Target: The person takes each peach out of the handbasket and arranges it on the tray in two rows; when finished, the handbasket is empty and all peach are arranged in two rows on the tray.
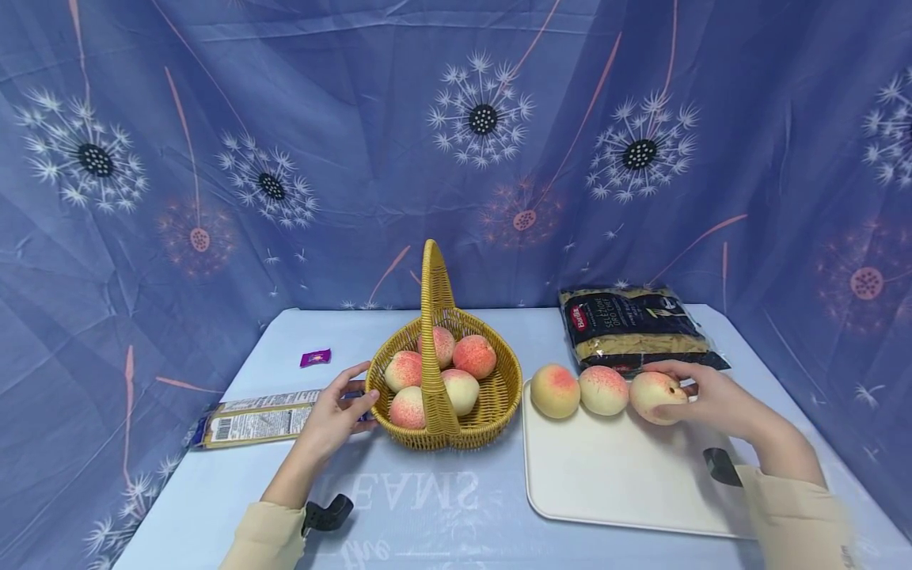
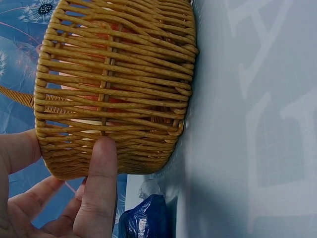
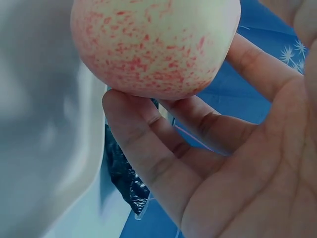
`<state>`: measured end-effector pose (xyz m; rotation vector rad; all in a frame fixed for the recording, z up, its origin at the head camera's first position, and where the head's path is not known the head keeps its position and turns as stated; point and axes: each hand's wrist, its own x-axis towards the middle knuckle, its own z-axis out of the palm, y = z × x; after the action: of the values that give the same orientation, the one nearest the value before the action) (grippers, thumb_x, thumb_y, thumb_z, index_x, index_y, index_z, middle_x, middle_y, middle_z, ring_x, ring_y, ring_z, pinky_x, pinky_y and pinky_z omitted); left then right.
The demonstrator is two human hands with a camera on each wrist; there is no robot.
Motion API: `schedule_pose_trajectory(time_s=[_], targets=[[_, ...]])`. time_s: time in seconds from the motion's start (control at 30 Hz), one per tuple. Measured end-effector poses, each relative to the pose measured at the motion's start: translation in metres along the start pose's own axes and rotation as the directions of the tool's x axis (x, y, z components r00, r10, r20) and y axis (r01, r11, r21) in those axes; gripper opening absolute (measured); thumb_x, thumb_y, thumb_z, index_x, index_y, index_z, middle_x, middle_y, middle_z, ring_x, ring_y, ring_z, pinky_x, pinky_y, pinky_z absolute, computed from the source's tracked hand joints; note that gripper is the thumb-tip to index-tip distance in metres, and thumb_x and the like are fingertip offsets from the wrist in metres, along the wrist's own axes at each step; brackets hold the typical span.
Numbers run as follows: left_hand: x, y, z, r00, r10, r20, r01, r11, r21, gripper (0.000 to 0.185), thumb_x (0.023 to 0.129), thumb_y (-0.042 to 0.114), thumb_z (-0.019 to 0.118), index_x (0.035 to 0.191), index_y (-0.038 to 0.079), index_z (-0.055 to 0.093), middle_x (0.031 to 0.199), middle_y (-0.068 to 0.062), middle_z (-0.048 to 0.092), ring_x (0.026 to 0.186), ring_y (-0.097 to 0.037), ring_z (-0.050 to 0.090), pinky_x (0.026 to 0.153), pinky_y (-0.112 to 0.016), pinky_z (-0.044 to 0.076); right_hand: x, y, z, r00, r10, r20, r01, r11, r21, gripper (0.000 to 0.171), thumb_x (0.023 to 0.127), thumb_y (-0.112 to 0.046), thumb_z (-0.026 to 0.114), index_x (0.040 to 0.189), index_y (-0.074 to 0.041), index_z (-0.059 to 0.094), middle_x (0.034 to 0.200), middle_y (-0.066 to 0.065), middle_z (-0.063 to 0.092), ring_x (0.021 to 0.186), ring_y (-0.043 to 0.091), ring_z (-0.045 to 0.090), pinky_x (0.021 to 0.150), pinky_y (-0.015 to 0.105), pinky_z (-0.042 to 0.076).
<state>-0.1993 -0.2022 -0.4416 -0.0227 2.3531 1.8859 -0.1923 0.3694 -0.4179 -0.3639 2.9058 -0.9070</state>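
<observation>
My right hand point(image 1: 701, 396) grips a pale peach point(image 1: 654, 397) with red speckles, over the back right of a cream tray point(image 1: 606, 483). In the right wrist view the fingers point(image 3: 143, 144) lie against this peach point(image 3: 158, 49); whether it touches the tray cannot be told. Two more peaches, a yellow one point(image 1: 555, 391) and a speckled one point(image 1: 603, 390), sit in a row to its left. My left hand point(image 1: 340, 408) touches the left side of a wicker basket point(image 1: 504, 396), one straight finger point(image 2: 101, 183) against the weave. Several peaches point(image 1: 474, 356) lie inside the basket beneath its tall handle.
Behind the tray lies a black Barilla pasta bag point(image 1: 634, 324). A long flat packet point(image 1: 256, 419) is at the left, partly behind my left arm. A small purple wrapper point(image 1: 316, 358) lies farther back. A blue patterned cloth point(image 1: 342, 158) hangs around the table point(image 1: 427, 507).
</observation>
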Motion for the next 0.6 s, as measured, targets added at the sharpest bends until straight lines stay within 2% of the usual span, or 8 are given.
schedule_pose_trajectory(time_s=[0.2,0.37,0.6], targets=[[0.0013,-0.0011,-0.0005,1.000,0.003,-0.001,-0.003,1.000,0.007,0.060,0.109,0.010,0.062,0.165,0.016,0.041,0.147,-0.027,0.049,0.116,-0.027,0.065,0.090,-0.042,0.071,0.0006,0.0016,0.0042,1.000,0.003,0.004,-0.003,1.000,-0.004,0.071,0.084,-0.030,0.093,0.144,-0.004,0.065,0.129,0.019,0.073,0.104,0.019,0.065,0.078,0.026,0.058],[0.0018,-0.0014,-0.0010,1.000,0.004,0.001,-0.004,1.000,0.005,0.060,0.109,0.010,0.062,0.165,0.016,0.041,0.148,-0.028,0.049,0.117,-0.029,0.066,0.091,-0.042,0.071,0.0011,0.0027,0.0058,1.000,0.017,0.018,-0.017,1.000,0.003,0.072,0.083,-0.029,0.093,0.144,-0.003,0.064,0.127,0.018,0.073,0.102,0.020,0.065,0.075,0.025,0.057],[-0.0003,0.0000,-0.0004,1.000,0.006,0.001,-0.006,1.000,-0.002,0.060,0.109,0.011,0.063,0.164,0.015,0.041,0.148,-0.028,0.049,0.118,-0.031,0.065,0.089,-0.040,0.071,0.0041,0.0018,0.0066,0.997,0.070,0.028,-0.071,0.997,0.025,0.074,0.084,-0.032,0.093,0.143,-0.005,0.058,0.122,0.016,0.071,0.100,0.026,0.067,0.077,0.033,0.056]])
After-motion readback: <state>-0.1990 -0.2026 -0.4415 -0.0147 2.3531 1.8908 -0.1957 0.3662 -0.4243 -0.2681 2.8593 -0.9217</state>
